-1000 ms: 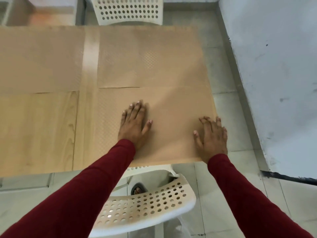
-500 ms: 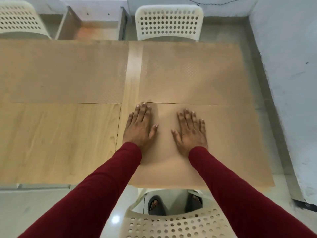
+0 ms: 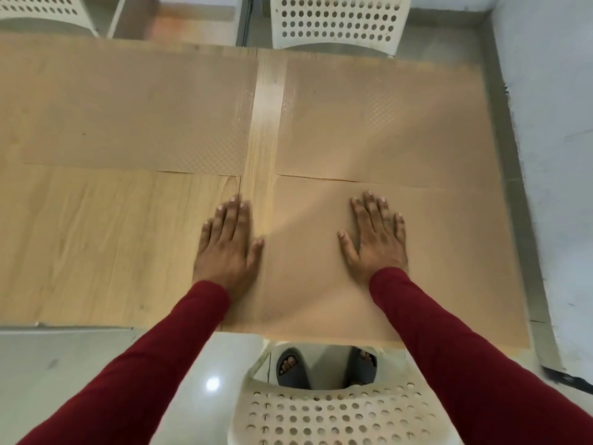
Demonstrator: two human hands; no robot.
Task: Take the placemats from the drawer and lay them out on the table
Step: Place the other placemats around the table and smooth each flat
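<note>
Three tan textured placemats lie flat on the light wooden table (image 3: 106, 245). One placemat (image 3: 134, 114) covers the far left, a second placemat (image 3: 382, 120) the far right, and a third placemat (image 3: 455, 268) the near right corner. My left hand (image 3: 229, 248) lies flat with fingers spread at the third mat's left edge, partly on the bare wood. My right hand (image 3: 375, 239) rests palm down on the same mat, fingers apart. Neither hand holds anything.
A white perforated chair (image 3: 324, 415) stands just below the table's near edge, with feet in sandals (image 3: 293, 367) behind it. Two more white chairs (image 3: 337, 20) stand beyond the far edge, next to an open wooden drawer unit (image 3: 183, 17). A grey wall (image 3: 552, 123) runs along the right.
My left hand has slid left to the near mat's left edge and my right hand has moved right, so the two hands are farther apart. The view has shifted.
</note>
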